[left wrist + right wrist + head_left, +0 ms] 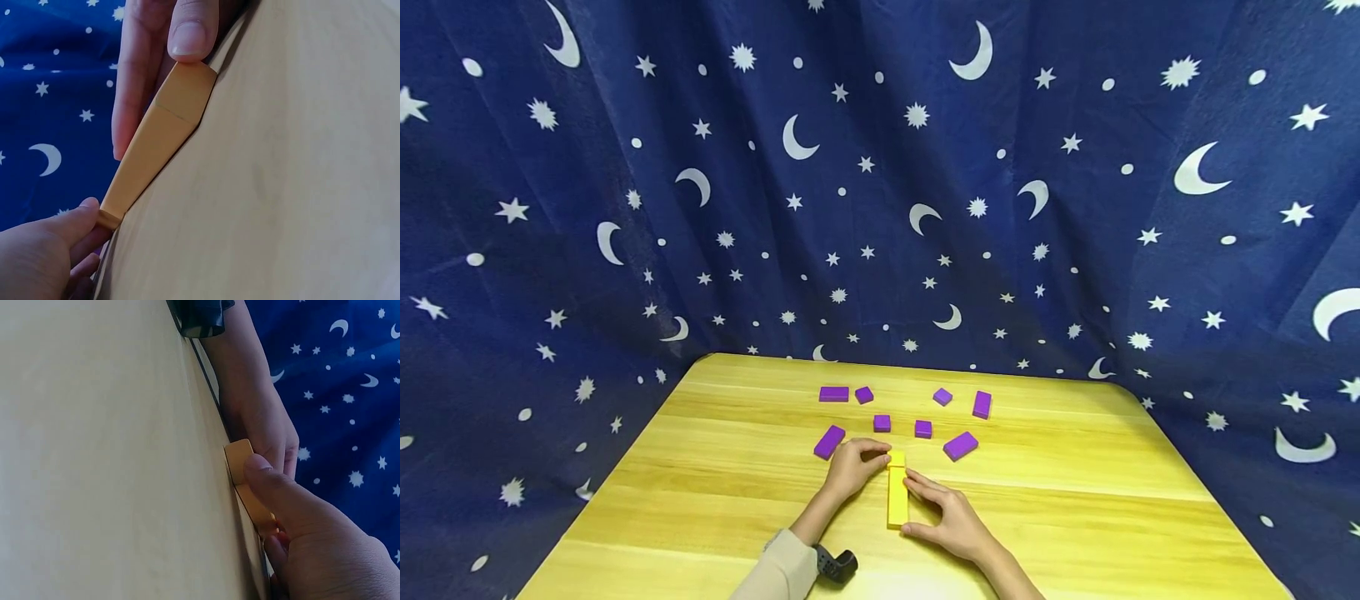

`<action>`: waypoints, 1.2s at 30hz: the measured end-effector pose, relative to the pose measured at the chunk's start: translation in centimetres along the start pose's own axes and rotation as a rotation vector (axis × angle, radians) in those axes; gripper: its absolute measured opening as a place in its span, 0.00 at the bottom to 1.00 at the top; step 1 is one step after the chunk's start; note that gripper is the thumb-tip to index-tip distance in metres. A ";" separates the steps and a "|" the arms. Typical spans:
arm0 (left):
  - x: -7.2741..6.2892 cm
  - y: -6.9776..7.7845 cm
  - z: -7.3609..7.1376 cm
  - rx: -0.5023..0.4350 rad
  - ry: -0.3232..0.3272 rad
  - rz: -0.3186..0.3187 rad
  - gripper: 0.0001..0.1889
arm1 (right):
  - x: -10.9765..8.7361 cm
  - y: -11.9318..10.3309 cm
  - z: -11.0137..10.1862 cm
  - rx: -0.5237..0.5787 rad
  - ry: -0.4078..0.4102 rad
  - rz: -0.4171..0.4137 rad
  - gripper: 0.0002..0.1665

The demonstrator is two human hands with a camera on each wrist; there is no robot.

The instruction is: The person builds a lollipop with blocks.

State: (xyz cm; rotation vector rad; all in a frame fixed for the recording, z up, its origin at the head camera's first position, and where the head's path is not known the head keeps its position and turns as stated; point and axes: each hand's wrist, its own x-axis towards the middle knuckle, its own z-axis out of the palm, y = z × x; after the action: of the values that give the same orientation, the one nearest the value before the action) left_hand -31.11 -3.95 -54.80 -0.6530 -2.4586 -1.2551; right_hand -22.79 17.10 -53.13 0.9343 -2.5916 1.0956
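One yellow bar (897,498) on the table (1075,517). Right hand (953,518): grip part-spread, holding bar, thumb at its near end, fingertips on its right side. Left hand (852,468): grip narrow, thumb and finger pinching small block (897,458), yellow, against bar's far end. Beyond: eight purple blocks (961,446), scattered; farthest, blue curtain (902,292).

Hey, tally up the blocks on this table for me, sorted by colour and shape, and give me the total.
Small purple blocks: 4
Oblong purple blocks: 4
Small yellow block: 1
Long yellow block: 1
Total: 10
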 end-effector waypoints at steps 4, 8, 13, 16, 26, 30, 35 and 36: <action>0.0 0.2 0.0 0.016 -0.009 0.006 0.09 | 0.1 0.0 0.0 -0.004 0.004 -0.013 0.39; -0.1 0.2 0.0 0.028 -0.021 0.007 0.09 | 0.0 -0.1 0.0 0.000 -0.001 -0.004 0.40; -0.3 0.1 0.0 0.037 -0.030 0.014 0.10 | 0.0 -0.1 0.0 0.002 -0.011 0.014 0.40; -0.3 0.1 0.0 0.032 -0.033 0.015 0.10 | 0.0 0.0 0.0 0.001 -0.011 0.017 0.40; -0.2 -0.1 0.1 0.048 -0.035 0.012 0.10 | 0.0 -0.2 0.1 -0.002 -0.007 0.004 0.40; -0.2 0.0 0.1 0.053 -0.031 0.029 0.10 | 0.0 -0.2 0.1 -0.004 -0.003 0.004 0.40; -0.1 0.0 0.1 0.053 -0.023 0.050 0.10 | 0.1 -0.2 0.1 0.002 -0.001 0.021 0.41; -0.1 0.0 0.1 0.050 -0.024 0.046 0.10 | 0.1 -0.2 0.1 0.006 -0.001 0.022 0.41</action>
State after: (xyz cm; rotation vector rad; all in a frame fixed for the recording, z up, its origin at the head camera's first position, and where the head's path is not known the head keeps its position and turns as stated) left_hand -31.01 -3.90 -54.87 -0.7121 -2.4711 -1.1717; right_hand -22.76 16.89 -53.06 0.9094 -2.6075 1.1087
